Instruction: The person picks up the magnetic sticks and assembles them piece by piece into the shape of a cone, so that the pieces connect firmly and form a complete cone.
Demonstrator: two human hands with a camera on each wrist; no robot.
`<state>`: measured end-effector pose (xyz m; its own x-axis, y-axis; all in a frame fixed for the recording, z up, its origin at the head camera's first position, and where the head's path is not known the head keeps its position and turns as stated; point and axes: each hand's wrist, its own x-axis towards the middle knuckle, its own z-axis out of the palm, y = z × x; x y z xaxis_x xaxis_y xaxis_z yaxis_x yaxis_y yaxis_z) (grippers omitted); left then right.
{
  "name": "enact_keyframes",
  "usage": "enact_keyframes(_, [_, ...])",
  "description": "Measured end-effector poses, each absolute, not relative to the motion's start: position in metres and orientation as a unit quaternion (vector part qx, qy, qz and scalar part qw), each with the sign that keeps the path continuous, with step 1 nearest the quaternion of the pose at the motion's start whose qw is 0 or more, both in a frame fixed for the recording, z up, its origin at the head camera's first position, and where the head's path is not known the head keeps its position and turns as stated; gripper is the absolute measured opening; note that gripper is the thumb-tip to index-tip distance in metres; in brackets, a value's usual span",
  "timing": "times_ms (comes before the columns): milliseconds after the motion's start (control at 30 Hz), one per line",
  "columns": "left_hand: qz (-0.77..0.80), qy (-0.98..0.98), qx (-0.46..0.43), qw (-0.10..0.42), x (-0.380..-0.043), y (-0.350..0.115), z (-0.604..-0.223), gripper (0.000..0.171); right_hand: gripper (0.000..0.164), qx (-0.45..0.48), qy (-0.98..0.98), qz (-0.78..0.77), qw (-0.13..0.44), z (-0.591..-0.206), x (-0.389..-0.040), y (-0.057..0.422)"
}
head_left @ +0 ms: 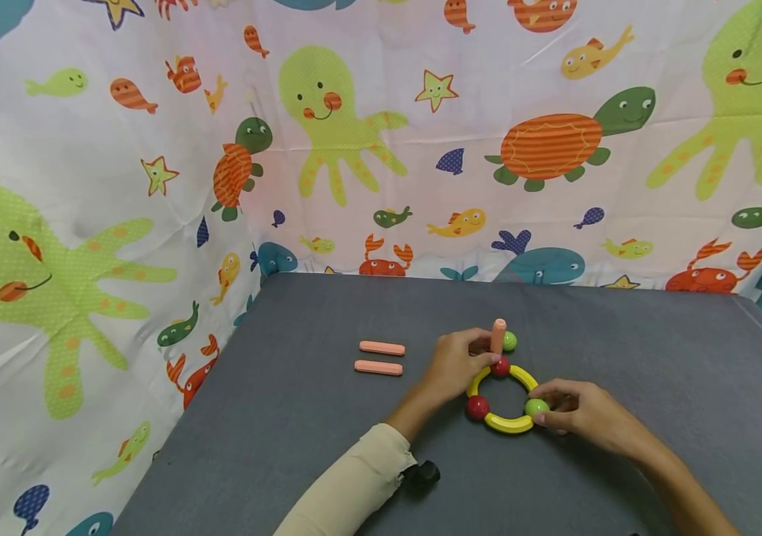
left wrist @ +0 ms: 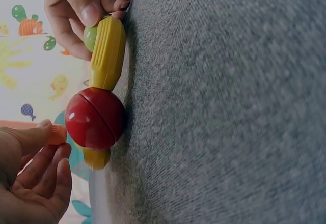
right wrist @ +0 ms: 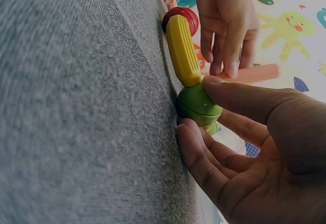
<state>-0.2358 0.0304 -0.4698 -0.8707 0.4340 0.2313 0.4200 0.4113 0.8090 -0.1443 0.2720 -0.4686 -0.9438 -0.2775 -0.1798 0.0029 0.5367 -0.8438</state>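
Note:
A ring of curved yellow bars [head_left: 510, 424] joined by balls lies on the grey table. Two of its balls are red [head_left: 478, 407] and one is green [head_left: 537, 407]. My left hand [head_left: 456, 362] pinches an orange-pink stick [head_left: 498, 336] that stands upright over the far red ball [head_left: 500, 366], its lower end right at that ball. On the ring's right side my right hand [head_left: 578, 413] pinches the green ball between thumb and fingers, as the right wrist view shows with the ball [right wrist: 198, 104] in its grip. Behind the stick a second green ball [head_left: 510, 341] is partly hidden.
Two more orange-pink sticks [head_left: 382, 348] lie side by side left of the ring. A small black object [head_left: 426, 473] shows by the left sleeve [head_left: 361, 476]. A curtain printed with sea animals [head_left: 381, 149] hangs behind the table and along its left side.

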Motion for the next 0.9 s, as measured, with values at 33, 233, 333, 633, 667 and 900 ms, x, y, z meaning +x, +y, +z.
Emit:
enact_keyframes(33, [0.480,0.840,0.251,0.011,-0.2352,0.0310,-0.4693,0.030,0.039,-0.081,0.864,-0.475,0.147,-0.4686,-0.1447,0.2719])
enact_keyframes(233, [0.479,0.843,0.244,0.022,-0.2322,0.0335,-0.4677,0.030,0.041,-0.082,0.866,-0.470,0.149,-0.4684,-0.1455,0.2706])
enact_keyframes(333, [0.476,0.843,0.250,0.017,-0.2321,0.0350,-0.4682,0.027,0.041,-0.082,0.867,-0.469,0.148,-0.4682,-0.1453,0.2704])
enact_keyframes(633, [0.471,0.842,0.264,0.009,-0.2320,0.0374,-0.4685,0.024,0.038,-0.085,0.864,-0.477,0.141,-0.4698,-0.1441,0.2720])
enact_keyframes(667, [0.470,0.842,0.265,0.009,-0.2319,0.0375,-0.4687,0.025,0.038,-0.087,0.863,-0.477,0.140,-0.4702,-0.1439,0.2725])
enact_keyframes(900, [0.468,0.845,0.258,0.016,-0.2304,0.0298,-0.4734,0.032,0.037,-0.087,0.863,-0.478,0.140,-0.4686,-0.1435,0.2730])
